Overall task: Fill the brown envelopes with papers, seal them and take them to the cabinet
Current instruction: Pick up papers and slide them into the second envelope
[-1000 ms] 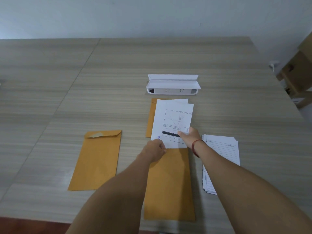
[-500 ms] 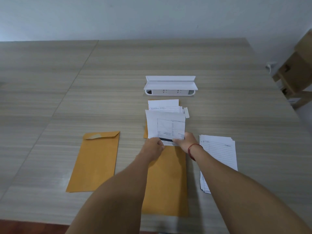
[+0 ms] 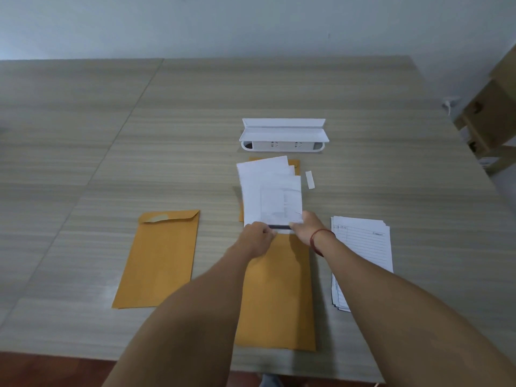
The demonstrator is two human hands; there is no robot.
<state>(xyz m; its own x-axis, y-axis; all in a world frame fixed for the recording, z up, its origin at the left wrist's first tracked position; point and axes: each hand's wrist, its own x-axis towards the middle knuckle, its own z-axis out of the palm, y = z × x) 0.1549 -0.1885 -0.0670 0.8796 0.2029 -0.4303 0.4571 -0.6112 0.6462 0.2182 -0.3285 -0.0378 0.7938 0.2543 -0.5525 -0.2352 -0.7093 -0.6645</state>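
Sliding the papers (image 3: 268, 191) into the middle envelope (image 3: 279, 289) lying flat on the tabletop (image 3: 111, 135). Pinching the envelope's mouth with the curled left hand (image 3: 258, 238), pinching the papers' bottom edge with the right hand (image 3: 305, 229). Maybe risking bent or stuck corners by pushing messy, fanned-out sheets into a tight mouth.

Both bare forearms stretch forward, converging at the near edge of the papers (image 3: 269, 196). The left hand (image 3: 258, 239), knuckles up, pinches that edge with curled fingers; the right hand (image 3: 305, 229) grips it just beside.
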